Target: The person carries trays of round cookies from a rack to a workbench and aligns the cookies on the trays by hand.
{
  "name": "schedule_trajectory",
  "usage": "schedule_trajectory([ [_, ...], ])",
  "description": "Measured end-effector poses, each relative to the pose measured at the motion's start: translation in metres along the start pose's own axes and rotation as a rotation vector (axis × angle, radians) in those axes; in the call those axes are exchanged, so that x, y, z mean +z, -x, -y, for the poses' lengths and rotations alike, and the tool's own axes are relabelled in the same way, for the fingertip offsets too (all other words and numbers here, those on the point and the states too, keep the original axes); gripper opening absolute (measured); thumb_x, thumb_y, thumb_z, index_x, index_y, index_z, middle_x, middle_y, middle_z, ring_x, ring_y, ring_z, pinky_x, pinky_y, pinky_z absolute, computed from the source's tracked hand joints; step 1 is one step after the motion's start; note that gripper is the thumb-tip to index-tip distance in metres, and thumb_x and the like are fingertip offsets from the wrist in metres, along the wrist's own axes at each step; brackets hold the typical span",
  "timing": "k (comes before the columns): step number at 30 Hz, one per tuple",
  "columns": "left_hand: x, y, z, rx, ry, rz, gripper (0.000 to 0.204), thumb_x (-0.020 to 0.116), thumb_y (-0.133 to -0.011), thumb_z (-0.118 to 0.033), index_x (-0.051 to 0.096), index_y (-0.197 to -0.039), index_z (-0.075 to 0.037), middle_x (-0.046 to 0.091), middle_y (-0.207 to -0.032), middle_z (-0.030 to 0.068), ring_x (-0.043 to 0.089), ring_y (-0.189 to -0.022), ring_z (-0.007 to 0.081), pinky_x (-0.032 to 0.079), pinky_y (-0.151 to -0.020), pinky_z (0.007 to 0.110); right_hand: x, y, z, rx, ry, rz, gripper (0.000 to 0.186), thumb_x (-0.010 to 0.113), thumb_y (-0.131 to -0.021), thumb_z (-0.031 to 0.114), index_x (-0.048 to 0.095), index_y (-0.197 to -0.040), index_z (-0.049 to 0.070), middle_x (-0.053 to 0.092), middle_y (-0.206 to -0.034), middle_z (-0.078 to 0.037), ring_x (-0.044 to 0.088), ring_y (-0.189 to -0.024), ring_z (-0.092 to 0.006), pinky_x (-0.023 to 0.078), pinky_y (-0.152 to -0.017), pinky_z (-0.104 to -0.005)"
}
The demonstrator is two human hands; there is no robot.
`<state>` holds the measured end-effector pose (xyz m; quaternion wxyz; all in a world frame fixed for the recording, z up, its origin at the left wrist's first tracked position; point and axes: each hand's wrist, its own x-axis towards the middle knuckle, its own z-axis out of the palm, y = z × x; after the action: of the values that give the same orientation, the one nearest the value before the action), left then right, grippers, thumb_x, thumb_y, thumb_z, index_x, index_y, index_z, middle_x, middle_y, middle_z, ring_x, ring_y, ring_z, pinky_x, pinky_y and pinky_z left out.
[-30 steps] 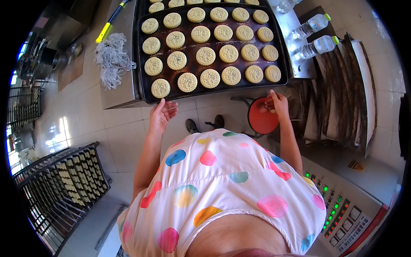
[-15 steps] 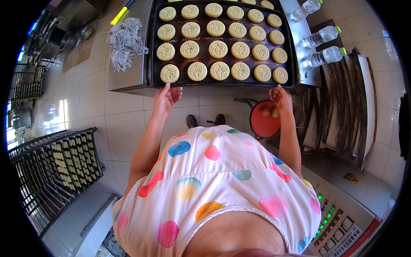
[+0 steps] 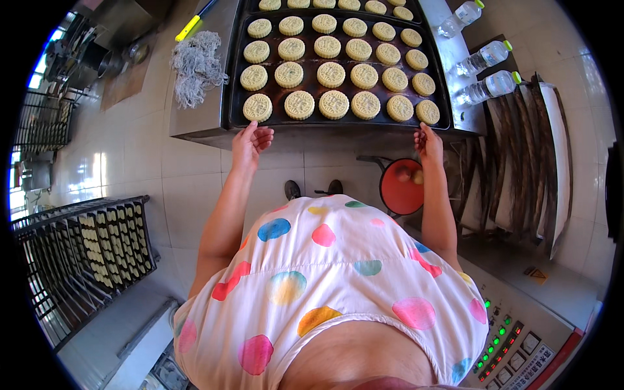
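Note:
A dark baking tray (image 3: 281, 119) lies on the metal worktop, its near edge toward me. Rows of round, pale cakes (image 3: 333, 104) with stamped tops and scalloped sides cover it. At the tray's near left corner, my left hand (image 3: 251, 147) grips the rim with curled fingers, just below a cake. My right hand (image 3: 429, 145) pinches the rim near the right corner, fingers likewise curled. Both hands' fingertips are partly hidden by the rim. Behind this tray, a second tray with similar cakes (image 3: 375, 7) shows at the top.
Wire-like scrubbing mesh (image 3: 197, 68) and a yellow-handled tool (image 3: 188, 28) lie left of the tray. Clear bottles (image 3: 487, 57) stand to its right. A red stool (image 3: 401, 188) is below. Stacked boards (image 3: 520, 162), a loaded rack (image 3: 110, 240) and a control panel (image 3: 513, 338) surround me.
The tray's far rows have come slightly toward me, and more of the second tray shows behind. Its near edge appears a little higher. Both hands stay at the rim, fingers more curled.

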<state>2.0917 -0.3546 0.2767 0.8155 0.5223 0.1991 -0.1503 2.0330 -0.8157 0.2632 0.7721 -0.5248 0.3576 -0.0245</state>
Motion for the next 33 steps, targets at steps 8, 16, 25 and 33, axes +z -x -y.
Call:
schedule_trajectory([
  [8,-0.007,0.017,-0.007,-0.040,0.005,0.003,0.030,0.054,-0.089,-0.030,0.058,-0.088,0.000,0.065,-0.078,0.0123,0.062,-0.066,0.0165,0.050,-0.058,0.026,0.012,0.026,0.006,-0.012,0.015,-0.077,0.019,0.064,-0.080,0.022,0.059,-0.076,0.003,0.059,-0.060,-0.004,0.053,-0.046,-0.0110,0.039,-0.041,-0.0209],
  [16,-0.007,0.014,-0.011,-0.020,-0.044,0.030,0.032,0.052,-0.090,-0.031,0.057,-0.089,0.001,0.065,-0.080,0.0125,0.063,-0.067,0.0172,0.051,-0.060,0.026,0.009,0.027,0.007,-0.019,0.020,-0.059,0.019,0.062,-0.080,0.022,0.056,-0.073,0.005,0.061,-0.063,-0.006,0.055,-0.048,-0.0110,0.040,-0.041,-0.0213],
  [25,0.005,0.011,-0.017,-0.027,-0.085,0.039,0.034,0.051,-0.090,-0.032,0.056,-0.091,0.002,0.065,-0.082,0.0131,0.063,-0.071,0.0182,0.052,-0.062,0.028,0.018,0.013,0.016,-0.069,-0.012,-0.056,0.018,0.062,-0.078,0.022,0.054,-0.072,0.008,0.062,-0.064,-0.006,0.056,-0.048,-0.0114,0.041,-0.042,-0.0212],
  [33,0.011,0.013,-0.009,-0.024,-0.059,0.027,0.031,0.050,-0.091,-0.030,0.057,-0.090,0.000,0.065,-0.082,0.0116,0.063,-0.071,0.0172,0.051,-0.062,0.027,0.012,0.003,0.019,-0.048,0.012,-0.032,0.020,0.062,-0.078,0.024,0.054,-0.076,0.007,0.064,-0.067,-0.008,0.058,-0.051,-0.0124,0.044,-0.045,-0.0220],
])
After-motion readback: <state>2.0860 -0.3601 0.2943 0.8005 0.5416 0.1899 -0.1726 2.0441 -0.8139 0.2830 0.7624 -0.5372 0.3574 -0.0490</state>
